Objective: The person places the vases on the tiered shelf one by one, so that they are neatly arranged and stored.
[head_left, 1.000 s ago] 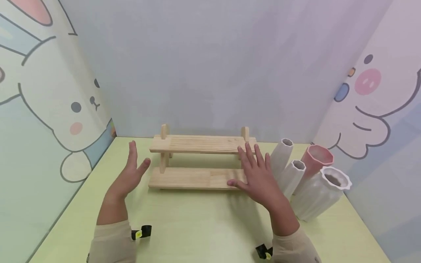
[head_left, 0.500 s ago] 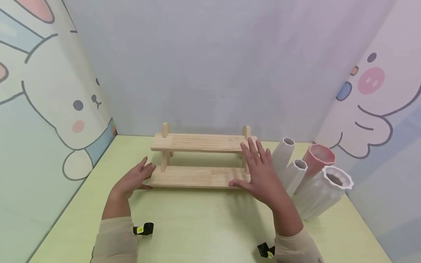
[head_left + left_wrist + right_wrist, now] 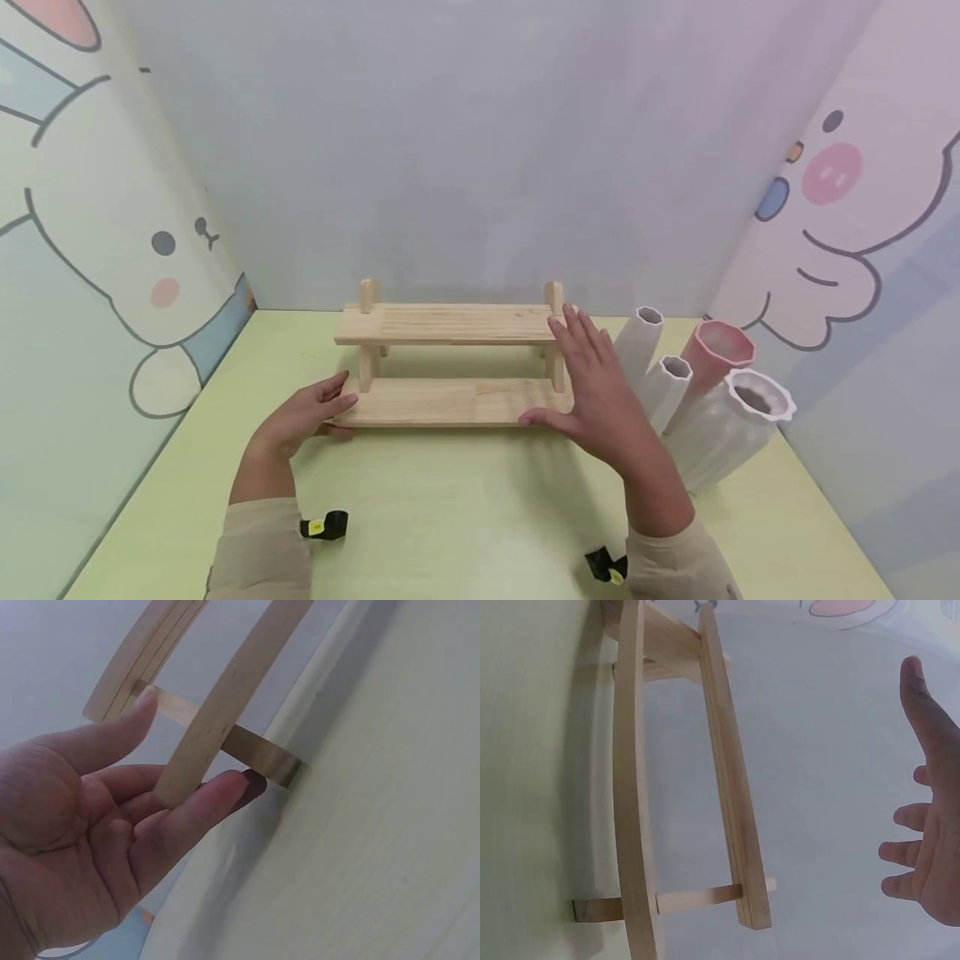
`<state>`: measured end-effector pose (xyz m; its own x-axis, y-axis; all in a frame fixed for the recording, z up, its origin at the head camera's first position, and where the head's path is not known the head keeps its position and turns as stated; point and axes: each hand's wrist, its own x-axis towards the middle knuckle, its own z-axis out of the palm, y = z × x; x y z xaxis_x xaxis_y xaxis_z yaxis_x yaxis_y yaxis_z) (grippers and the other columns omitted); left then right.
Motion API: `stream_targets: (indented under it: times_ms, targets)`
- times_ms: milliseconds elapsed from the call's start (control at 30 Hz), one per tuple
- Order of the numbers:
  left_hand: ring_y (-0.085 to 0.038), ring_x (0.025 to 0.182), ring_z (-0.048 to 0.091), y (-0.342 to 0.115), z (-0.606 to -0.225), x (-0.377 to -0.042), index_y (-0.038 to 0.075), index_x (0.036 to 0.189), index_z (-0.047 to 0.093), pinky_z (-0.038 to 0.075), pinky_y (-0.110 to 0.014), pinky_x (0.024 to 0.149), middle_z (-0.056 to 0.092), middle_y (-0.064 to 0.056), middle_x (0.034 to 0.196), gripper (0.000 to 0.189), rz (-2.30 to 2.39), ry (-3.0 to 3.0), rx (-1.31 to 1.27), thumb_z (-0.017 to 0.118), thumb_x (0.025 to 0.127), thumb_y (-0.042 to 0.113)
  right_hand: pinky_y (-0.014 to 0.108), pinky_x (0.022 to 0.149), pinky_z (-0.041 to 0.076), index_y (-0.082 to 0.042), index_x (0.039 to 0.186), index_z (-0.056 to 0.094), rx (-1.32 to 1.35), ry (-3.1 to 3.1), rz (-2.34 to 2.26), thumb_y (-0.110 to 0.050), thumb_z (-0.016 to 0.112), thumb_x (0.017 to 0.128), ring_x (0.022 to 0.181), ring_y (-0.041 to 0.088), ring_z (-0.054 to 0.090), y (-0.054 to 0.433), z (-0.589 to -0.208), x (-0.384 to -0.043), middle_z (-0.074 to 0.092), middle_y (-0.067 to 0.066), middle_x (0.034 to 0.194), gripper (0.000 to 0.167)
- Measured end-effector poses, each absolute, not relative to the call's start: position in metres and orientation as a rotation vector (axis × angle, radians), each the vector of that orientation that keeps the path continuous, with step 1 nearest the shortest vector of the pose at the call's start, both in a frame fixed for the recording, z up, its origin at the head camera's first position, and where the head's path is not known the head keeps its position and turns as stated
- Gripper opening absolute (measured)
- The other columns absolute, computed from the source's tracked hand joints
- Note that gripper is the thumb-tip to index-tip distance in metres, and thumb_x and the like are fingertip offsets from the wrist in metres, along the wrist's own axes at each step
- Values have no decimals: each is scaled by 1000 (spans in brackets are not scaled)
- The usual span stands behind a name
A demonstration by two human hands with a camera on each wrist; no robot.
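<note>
A two-tier wooden shelf (image 3: 420, 402) of pale boards stands on the table towards the back. My left hand (image 3: 296, 417) is at the left end of its lower board. In the left wrist view the fingers (image 3: 199, 817) curl round that board end, some beneath and some behind it, while the thumb (image 3: 112, 742) points up towards the upper board. My right hand (image 3: 600, 408) is beside the shelf's right end with its fingers spread and straight, overlapping the boards in the head view. The right wrist view shows this hand (image 3: 941, 825) apart from the shelf, holding nothing.
Right of the right hand stand a tall white vase (image 3: 637, 342), a slim white vase (image 3: 663, 396), a pink vase (image 3: 708, 367) and a wide ribbed white vase (image 3: 720, 442). Walls with cartoon animals enclose the yellow-green table (image 3: 435, 517) on both sides; a grey wall is behind.
My left hand, first raised upright left of the shelf, has come down and right onto the lower board's end and taken hold. The right hand stays nearly in place, fingers drawn slightly closer together.
</note>
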<state>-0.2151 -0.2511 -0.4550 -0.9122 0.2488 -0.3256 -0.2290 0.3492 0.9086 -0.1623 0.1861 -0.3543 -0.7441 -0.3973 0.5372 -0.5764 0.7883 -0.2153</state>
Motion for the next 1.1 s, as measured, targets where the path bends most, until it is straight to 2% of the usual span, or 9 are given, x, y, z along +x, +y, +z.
stream_targets:
  times_ms: [133, 333, 467, 667, 767, 900, 1000, 1100]
  targets:
    - [-25, 108, 67, -252, -457, -215, 11, 159, 12, 53, -40, 94, 24, -25, 158, 83, 1607, 2224, -2, 63, 97, 33, 58, 115, 23, -20, 159, 16, 691, -2473, 568, -84, 58, 69, 151, 30, 13, 191, -346, -159, 13, 5, 166, 118]
    - [-24, 102, 69, -252, -458, -214, 13, 159, 16, 54, -39, 91, 25, -24, 159, 78, 1644, 2215, -29, 63, 98, 25, 63, 111, 27, -17, 159, 19, 607, -2395, 637, -82, 61, 67, 151, 31, 14, 207, -329, -150, 15, 4, 165, 120]
    - [-23, 103, 69, -252, -458, -214, 13, 158, 18, 56, -39, 88, 25, -24, 159, 76, 1666, 2207, -38, 63, 98, 24, 60, 115, 24, -12, 158, 18, 584, -2304, 675, -82, 61, 68, 149, 33, 19, 222, -318, -144, 18, 8, 164, 123]
    - [-23, 101, 70, -250, -460, -215, 13, 158, 19, 56, -38, 87, 23, -23, 159, 75, 1667, 2201, -27, 62, 98, 23, 52, 116, 28, -10, 157, 18, 501, -2223, 671, -83, 62, 67, 148, 31, 24, 245, -311, -133, 19, 8, 164, 125]
    - [-25, 98, 71, -249, -460, -216, 14, 158, 19, 56, -37, 88, 18, -22, 160, 75, 1661, 2196, -11, 62, 98, 23, 55, 114, 29, -8, 156, 18, 473, -2205, 639, -83, 61, 67, 148, 32, 23, 257, -308, -128, 18, 8, 164, 124]
    - [-24, 101, 70, -248, -460, -217, 13, 158, 19, 56, -36, 88, 21, -23, 160, 74, 1670, 2192, -12, 61, 99, 23, 64, 111, 27, -10, 156, 18, 396, -2224, 627, -85, 61, 66, 149, 32, 18, 276, -303, -121, 15, 4, 165, 125]
    - [-21, 105, 68, -250, -461, -217, 12, 158, 19, 56, -37, 87, 23, -23, 159, 73, 1686, 2182, -15, 60, 99, 21, 68, 111, 21, -19, 158, 18, 277, -2260, 701, -73, 77, 64, 150, 29, 15, 293, -302, -116, 12, -4, 166, 123]
    - [-21, 106, 67, -254, -461, -216, 11, 158, 17, 56, -37, 88, 21, -24, 159, 74, 1680, 2179, 5, 60, 99, 22, 69, 112, 16, -26, 159, 14, 144, -2297, 781, -50, 90, 63, 150, 28, 14, 308, -305, -112, 10, -9, 165, 124]
